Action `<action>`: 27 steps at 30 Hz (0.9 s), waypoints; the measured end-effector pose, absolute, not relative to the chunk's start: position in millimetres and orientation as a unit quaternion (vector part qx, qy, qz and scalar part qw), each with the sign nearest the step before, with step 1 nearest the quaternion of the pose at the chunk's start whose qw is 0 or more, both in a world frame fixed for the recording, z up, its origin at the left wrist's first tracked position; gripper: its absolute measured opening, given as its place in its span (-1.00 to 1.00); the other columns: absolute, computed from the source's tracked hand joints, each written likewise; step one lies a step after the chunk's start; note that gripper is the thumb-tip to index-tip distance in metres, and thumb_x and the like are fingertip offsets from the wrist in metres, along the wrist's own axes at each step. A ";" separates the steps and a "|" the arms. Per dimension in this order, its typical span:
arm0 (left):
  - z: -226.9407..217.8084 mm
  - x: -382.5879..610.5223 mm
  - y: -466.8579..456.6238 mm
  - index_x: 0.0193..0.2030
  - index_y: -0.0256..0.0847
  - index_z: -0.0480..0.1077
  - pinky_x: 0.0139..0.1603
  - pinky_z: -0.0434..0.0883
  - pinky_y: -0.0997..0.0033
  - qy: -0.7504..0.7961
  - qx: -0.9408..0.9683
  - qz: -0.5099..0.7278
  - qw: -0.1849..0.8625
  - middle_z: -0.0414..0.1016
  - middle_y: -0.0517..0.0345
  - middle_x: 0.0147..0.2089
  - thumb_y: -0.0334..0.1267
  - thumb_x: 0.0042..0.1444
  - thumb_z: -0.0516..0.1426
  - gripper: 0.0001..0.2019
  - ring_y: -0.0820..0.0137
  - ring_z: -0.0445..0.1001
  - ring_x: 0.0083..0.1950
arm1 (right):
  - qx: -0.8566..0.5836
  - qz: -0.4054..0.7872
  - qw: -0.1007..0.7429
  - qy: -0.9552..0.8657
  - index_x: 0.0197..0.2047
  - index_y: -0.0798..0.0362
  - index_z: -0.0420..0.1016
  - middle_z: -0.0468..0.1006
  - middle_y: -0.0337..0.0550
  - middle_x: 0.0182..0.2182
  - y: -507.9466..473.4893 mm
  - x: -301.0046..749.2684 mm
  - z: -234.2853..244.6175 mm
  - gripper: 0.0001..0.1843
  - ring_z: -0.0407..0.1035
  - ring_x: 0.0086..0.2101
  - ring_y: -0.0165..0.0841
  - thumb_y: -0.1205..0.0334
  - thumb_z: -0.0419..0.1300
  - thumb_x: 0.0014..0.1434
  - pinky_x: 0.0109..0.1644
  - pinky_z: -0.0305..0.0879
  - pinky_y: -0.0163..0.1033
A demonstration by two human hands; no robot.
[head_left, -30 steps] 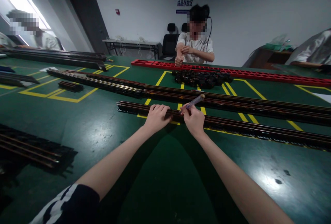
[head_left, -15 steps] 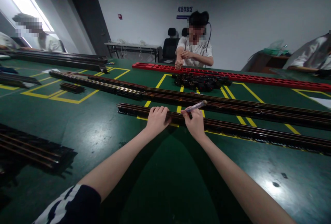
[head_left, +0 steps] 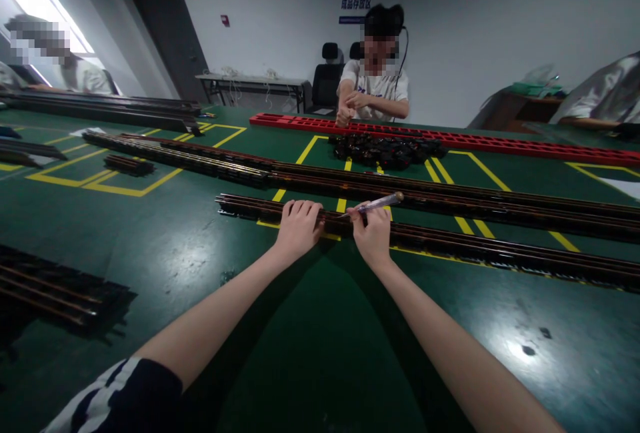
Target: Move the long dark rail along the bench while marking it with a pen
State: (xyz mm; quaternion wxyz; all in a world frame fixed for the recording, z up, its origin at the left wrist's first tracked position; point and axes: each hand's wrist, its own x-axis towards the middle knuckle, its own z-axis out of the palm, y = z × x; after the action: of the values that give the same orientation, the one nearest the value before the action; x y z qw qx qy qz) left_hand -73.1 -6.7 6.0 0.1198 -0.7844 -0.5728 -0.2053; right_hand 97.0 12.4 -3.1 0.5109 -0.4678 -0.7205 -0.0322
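Note:
A long black rail assembly (head_left: 450, 240) with copper-coloured strips lies across the green table in front of me. My left hand (head_left: 299, 228) is wrapped over it near its left end, fingers on the far side. In my right hand (head_left: 371, 233) is a screwdriver (head_left: 377, 203) with a clear, purplish handle, gripped between thumb and fingers. Its handle points up to the right, and its thin shaft slopes down left to the rail, between my two hands. Whether the tip touches the rail I cannot tell.
Beyond lies another long row of black rails (head_left: 320, 180). Behind it are a heap of small black parts (head_left: 387, 150) and a long red slotted frame (head_left: 475, 142), where a co-worker (head_left: 375, 90) sits. More black rails (head_left: 55, 286) lie at the near left. Yellow tape marks the green table (head_left: 320, 353).
The view has shifted slightly. The screwdriver lies a little flatter, its handle tilted lower to the right. Both hands stay at the same part of the rail.

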 end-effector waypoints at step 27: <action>6.2 -74.1 -8.4 0.02 -0.22 0.38 0.17 0.15 0.01 -0.581 -0.776 -0.205 0.135 0.47 -0.01 0.04 -0.44 0.12 -0.03 -0.66 0.11 0.32 0.10 | -0.487 -0.086 0.521 -0.696 -0.42 0.06 0.39 0.52 -0.06 -0.41 13.2 97.0 -6.7 -0.67 0.36 -0.28 -0.21 0.04 0.04 0.27 -0.16 0.10 -0.11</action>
State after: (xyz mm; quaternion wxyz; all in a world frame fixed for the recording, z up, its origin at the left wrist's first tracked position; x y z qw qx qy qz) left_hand -74.1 -8.4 6.2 0.1348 -0.7761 -0.5809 -0.2050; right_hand 97.0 13.2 -6.7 0.5206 -0.4869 -0.6961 -0.0857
